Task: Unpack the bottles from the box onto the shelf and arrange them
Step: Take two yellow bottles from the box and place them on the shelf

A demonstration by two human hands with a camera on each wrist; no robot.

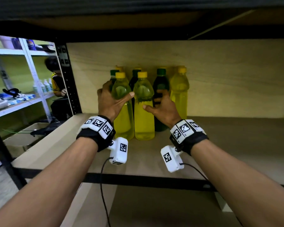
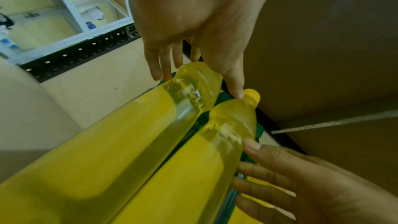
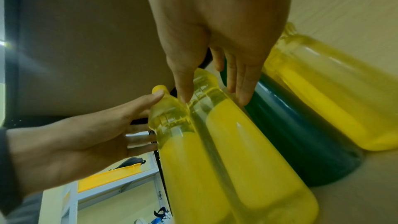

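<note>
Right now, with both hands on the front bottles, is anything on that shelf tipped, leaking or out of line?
Nothing stands out. The two front yellow bottles stand upright side by side, capped, with the dark green bottle and more yellow ones behind. No liquid shows on the shelf board.

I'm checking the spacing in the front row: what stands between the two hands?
In the head view, two yellow bottles stand side by side between the left hand and the right hand; the hands flank them.
</note>
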